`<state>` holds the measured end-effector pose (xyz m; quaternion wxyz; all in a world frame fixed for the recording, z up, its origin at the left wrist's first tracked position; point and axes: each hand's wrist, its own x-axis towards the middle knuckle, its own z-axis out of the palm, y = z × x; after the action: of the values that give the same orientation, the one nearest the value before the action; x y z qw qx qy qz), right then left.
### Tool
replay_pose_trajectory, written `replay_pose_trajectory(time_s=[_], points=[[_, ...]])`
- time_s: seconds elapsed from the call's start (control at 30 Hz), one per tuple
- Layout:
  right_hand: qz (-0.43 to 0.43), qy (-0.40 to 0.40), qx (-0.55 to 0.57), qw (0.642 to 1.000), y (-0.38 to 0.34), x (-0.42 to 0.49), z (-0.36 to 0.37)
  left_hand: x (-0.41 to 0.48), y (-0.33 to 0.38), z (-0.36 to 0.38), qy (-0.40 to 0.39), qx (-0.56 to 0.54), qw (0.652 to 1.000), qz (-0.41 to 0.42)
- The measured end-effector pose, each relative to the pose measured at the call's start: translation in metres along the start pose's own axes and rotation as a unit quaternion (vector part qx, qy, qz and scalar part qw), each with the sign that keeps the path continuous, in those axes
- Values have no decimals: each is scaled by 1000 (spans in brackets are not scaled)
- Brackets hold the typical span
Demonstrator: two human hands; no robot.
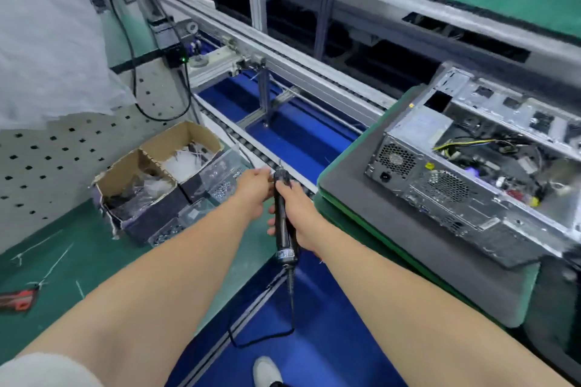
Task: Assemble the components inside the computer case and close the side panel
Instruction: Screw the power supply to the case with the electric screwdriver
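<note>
A silver computer case (pixel 465 198) lies open on a grey mat (pixel 393 229) at the right, its wiring and power supply exposed. No side panel is in view. My right hand (pixel 295 217) grips the black body of an electric screwdriver (pixel 284 229), held upright between the bench and the case. My left hand (pixel 254 188) pinches the top of the screwdriver near its bit; whether a screw sits under the fingers is hidden. The tool's black cable (pixel 267 336) hangs down below it.
A cardboard box (pixel 151 173) of white zip ties and clear trays of screws (pixel 220 182) sit on the green bench at left. Red cutters (pixel 17 300) lie at the left edge. A roller conveyor (pixel 283 72) runs behind. The blue floor and a shoe (pixel 267 371) show below.
</note>
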<state>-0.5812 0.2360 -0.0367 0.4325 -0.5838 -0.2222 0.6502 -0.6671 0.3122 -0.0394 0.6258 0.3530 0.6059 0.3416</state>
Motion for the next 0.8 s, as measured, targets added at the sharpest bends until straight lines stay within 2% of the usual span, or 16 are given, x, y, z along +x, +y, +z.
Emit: replay_pose_trajectory(time_s=[0.17,0.23,0.33,0.5,0.63,0.8], points=[[-61,-45,-25,997,-32,-49,-77,-15,38,94,-71,-53,996,16],[-92,-34,-34,995,-39,-67,-104,-33,46,132,-112,-87,990,-2],[-121,3,-21,992,-44,-90,-137,-54,48,177,-168,-82,982,-14],[-122,25,11,992,-43,-122,-175,-70,40,200,-259,-66,963,-27],[-124,44,6,991,-38,-137,-184,-76,40,212,-265,-70,961,-33],[-123,77,14,989,-37,-139,-183,-70,44,207,-370,47,927,-22]])
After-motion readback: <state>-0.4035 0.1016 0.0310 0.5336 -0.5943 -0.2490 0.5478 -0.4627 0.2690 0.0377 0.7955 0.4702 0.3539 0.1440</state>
